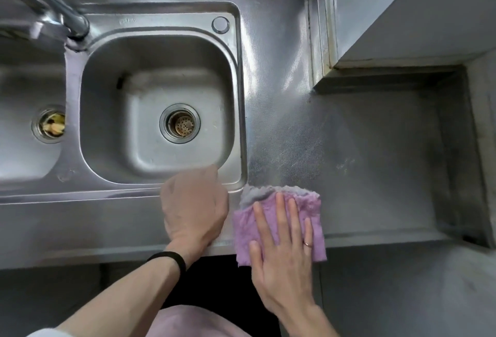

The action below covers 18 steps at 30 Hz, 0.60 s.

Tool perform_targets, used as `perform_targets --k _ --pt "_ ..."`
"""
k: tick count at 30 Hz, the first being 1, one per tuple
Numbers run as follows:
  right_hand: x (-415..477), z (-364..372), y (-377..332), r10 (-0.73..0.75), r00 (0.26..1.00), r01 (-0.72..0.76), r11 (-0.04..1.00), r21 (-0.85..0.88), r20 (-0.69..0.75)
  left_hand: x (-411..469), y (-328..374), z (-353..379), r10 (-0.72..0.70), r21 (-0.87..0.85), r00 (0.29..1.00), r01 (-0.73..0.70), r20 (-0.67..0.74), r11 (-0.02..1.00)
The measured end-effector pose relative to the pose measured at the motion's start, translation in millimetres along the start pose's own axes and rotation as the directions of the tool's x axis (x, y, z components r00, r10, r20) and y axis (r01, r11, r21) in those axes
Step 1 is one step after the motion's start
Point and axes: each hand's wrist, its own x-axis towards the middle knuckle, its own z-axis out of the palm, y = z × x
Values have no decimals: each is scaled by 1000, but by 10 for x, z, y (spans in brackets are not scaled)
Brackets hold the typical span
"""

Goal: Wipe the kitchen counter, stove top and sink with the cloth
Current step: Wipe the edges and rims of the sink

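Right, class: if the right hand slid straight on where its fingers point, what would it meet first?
Past the purple cloth under the right hand, only bare steel counter, between the sink rim and the wall column. The way looks free to the picture's top; it might graze the rim.

Two sink basins sit side by side in the counter [362,162], the right basin [158,89] holding a drain [180,123] in its floor, the left basin [24,89] cut off at the frame edge, the faucet [53,12] behind and between them. The cloth [249,229] lies on the counter's front edge just right of the right basin's front corner, with the right hand [284,253] flat on it. The left hand [196,208] rests just left of the cloth, at the basin's front rim.
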Motion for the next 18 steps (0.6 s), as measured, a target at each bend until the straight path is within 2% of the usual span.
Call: perform_targets --k 4,10,14,18 --pt "976 -162 -47 -1 1000 1 999 39 -13 14 8 -26 -3 -16 1000 3 15 1000" --pt "2385 -358 -148 67 993 -70 997 -26 -93 46 18 -63 -18 -25 999 19 39 1000" --pt "2460 -346 -274 144 982 -149 988 -31 -124 29 3 -69 -19 -28 998 21 61 999" --pt "2140 -363 -423 181 979 -180 983 23 -93 19 -15 -76 -11 -57 998 15 69 998"
